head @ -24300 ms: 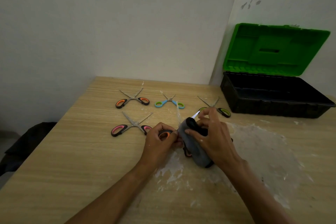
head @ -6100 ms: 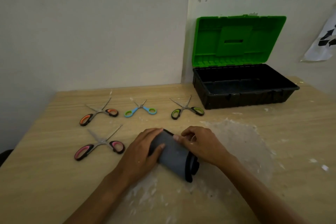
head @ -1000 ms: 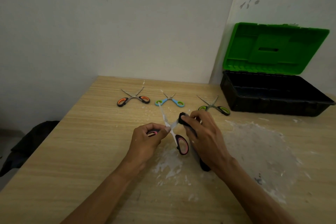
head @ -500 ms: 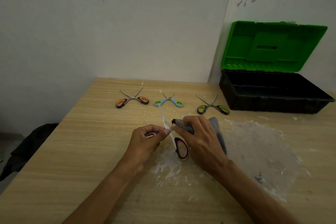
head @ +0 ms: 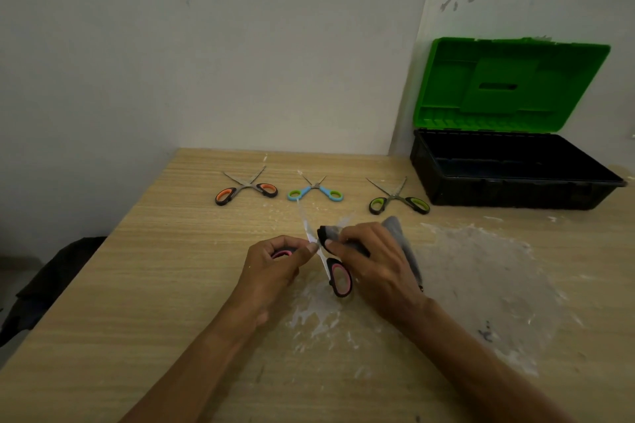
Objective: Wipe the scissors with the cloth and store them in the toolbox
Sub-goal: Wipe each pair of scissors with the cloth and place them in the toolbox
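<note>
The pink-handled scissors (head: pixel 340 280) are held up just above the surface (head: pixel 154 285) in the middle of the view, blades spread wide. One handle loop is enclosed in the curled grip of the left hand (head: pixel 271 271), while the other loop hangs free below the right hand (head: pixel 374 264). The grey cloth (head: pixel 400 237) is bunched in the right hand's grip and pinched around one blade near the pivot, and the second blade is left bare, pointing up and away. Wiping of this pair is judged to be under way and not yet finished, since only one blade is covered. Three more pairs are laid out open in a row at the far side: the orange-handled scissors (head: pixel 245 189), the blue-handled scissors (head: pixel 315 191) and the green-handled scissors (head: pixel 398 201), the last just beside the toolbox (head: pixel 515 196). None of them is touched by a hand, so they are taken as waiting their turn. The toolbox is set at the far right, well apart from the hands, with its green lid (head: pixel 512 86) raised. Its inside is dark, and whether anything is stored there cannot be told. White residue (head: pixel 481 268) is smeared over the surface under and to the right of the hands. By this reckoning most of the job is left: this pair to be finished and stowed, then three more.
</note>
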The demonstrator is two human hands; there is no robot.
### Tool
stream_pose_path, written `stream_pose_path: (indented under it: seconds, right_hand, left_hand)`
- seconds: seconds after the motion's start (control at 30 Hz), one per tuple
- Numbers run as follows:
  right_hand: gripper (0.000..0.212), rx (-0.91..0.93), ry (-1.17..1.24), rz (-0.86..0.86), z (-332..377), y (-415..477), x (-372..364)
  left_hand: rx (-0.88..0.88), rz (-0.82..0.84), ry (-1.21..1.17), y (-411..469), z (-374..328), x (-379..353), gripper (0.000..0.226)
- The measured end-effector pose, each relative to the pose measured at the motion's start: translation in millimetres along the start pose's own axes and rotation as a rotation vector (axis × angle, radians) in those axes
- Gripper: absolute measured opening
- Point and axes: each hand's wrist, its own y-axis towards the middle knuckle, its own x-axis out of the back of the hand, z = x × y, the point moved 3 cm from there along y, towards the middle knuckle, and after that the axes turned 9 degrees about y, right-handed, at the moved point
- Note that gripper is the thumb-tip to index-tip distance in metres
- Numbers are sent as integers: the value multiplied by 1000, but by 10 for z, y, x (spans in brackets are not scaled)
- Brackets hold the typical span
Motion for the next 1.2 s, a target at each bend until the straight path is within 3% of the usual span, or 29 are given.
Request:
stream_pose_path:
  seconds: [0.23,0.33,0.43,0.63,0.73,0.93,1.0,1.1,1.2]
  right_hand:
    - [26,-40,-190,-1,-87,72,94]
    - [30,-129,-304,-99,-197,133,249]
    - [22,-64,-280,-187,-123,118,321]
    - [21,30,-83,-10,122,67,33]
    - [29,24,-200,-32,16,74,44]
    - [35,-184,-346,-89,-290,110,214]
    - [31,-138,-313,-126,-208,92,212]
    - [27,-12,-185,-47,60,61,27]
    - [36,13,-99,31,184,44,-69]
  left_hand:
    - [-17,-2,8,27,17,30,11]
    - [-10,-7,7,26,28,17,11]
    - [-40,7,-15,38,21,-9,11]
    - [-71,8,-20,28,32,-49,12]
    - [-65,6,-7,49,53,-14,11]
    - [-44,-4,26,54,120,-32,9]
    - [-57,-25,42,62,114,-25,10]
    - [-68,-41,106,64,90,-39,9]
    - [-103,-54,116,41,79,-40,7]
